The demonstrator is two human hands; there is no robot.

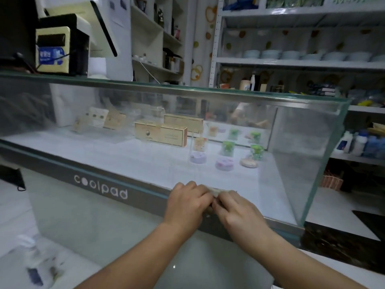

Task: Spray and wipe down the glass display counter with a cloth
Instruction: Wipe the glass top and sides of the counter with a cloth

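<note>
On top of the glass display counter (302, 155), at the far left, a boxy cream and black machine (53, 50) stands with a tilted screen (104, 28) beside it. Below, a grey band (62, 170) along the front of the tabletop carries the word "coolpad". Inside the case, behind hazy glass, 2 long wooden boxes (160, 135) lie near the middle.

Just right of the lettering, the person's 2 hands meet at the foot of the front pane. The left hand (186, 202) has its fingers curled, its grip closed on a small pale cloth (215, 191). The right hand (237, 211) touches it, fingertips pinching the same cloth. Only a thin strip of cloth shows between and above the knuckles, against the glass where it joins the band.

Further right inside, round pastel soaps (198, 158) sit in a row. Beyond the counter's end, wall shelves (291, 61) hold pale stacked bowls (270, 54).
</note>
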